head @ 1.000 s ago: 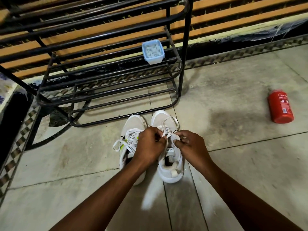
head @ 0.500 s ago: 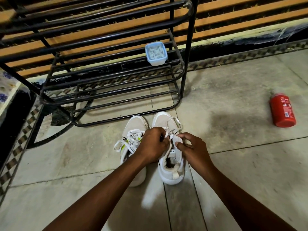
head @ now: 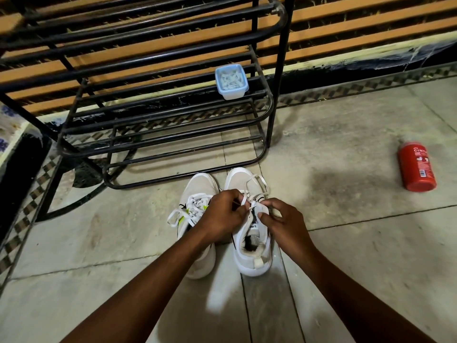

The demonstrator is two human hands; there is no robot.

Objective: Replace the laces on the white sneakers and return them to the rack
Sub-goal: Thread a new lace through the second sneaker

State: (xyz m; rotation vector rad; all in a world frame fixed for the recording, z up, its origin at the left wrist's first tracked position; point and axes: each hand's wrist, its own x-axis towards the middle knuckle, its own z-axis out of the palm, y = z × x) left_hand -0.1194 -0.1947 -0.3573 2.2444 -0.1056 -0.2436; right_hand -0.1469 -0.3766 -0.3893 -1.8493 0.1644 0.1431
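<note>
Fingers (head: 265, 216) of the right hand (head: 286, 225) and left hand (head: 221, 217) pinch the white lace (head: 244, 198) over the right sneaker (head: 253, 258), standing beside the left sneaker (head: 200, 184) on the floor (head: 358, 256) before the black rack (head: 270, 107)

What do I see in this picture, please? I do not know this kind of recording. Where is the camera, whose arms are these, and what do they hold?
There is no machine here. A person wears a camera on the head, so the single picture looks forward and down at that person's own two arms.

Two white sneakers stand side by side on the tiled floor. The left hand and the right hand both pinch the white lace of the sneaker on the right, near its tongue. The other sneaker already has a lace in it.

Behind the sneakers stands a black metal rack. A small blue container sits on one of its shelves. A red can lies on its side on the floor, to the right.
</note>
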